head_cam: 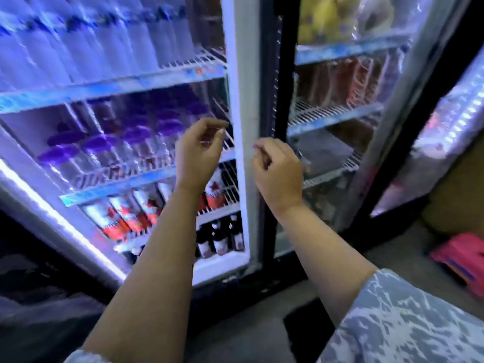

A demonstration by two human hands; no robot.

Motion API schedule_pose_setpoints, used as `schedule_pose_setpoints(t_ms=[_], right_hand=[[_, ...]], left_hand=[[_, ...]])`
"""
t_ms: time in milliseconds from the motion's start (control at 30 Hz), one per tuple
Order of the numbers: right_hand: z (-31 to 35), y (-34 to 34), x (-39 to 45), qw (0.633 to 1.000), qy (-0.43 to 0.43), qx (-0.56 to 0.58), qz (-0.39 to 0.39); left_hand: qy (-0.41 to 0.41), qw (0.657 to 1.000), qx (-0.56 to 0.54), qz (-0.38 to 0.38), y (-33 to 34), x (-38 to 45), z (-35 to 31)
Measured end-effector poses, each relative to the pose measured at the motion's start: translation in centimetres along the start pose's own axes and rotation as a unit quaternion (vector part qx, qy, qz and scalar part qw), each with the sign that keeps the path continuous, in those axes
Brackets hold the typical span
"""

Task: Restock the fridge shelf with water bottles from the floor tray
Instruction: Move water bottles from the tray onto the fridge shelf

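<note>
Two bare forearms are raised toward the fridge's white centre post (pixel 242 127). The left hand (pixel 200 150), left of the post, and the right hand (pixel 279 170), just right of it, are loosely curled, holding nothing. Purple-capped water bottles (pixel 104 150) are seen blurred on the wire shelf (pixel 146 176) left of the post.

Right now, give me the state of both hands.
Left hand: fingers loosely curled, holding nothing, raised before the fridge shelf.
Right hand: loosely curled, holding nothing visible.
</note>
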State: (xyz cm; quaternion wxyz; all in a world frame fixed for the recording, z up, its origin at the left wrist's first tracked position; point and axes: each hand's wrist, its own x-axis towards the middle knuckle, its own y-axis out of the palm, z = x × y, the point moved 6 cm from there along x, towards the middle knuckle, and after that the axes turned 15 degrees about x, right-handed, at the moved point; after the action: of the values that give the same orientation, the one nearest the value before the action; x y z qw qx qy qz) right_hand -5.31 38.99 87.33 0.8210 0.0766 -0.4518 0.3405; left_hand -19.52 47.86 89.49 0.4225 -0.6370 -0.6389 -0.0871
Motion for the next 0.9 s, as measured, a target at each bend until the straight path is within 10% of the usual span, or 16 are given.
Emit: schedule_pose_setpoints(t_ms=[400, 900], right_hand=[[-15.2, -27.3, -23.4, 0.932, 0.279, -0.202, -0.109], [-34.8, -40.7, -58.0, 0.795, 0.518, -0.239, -0.203]], left_hand=[[-0.08, 0.91, -0.098, 0.395, 26.5, -25.6, -4.6], [-0.086, 0.815, -0.072, 0.568, 52.1, -58.7, 2.4]])
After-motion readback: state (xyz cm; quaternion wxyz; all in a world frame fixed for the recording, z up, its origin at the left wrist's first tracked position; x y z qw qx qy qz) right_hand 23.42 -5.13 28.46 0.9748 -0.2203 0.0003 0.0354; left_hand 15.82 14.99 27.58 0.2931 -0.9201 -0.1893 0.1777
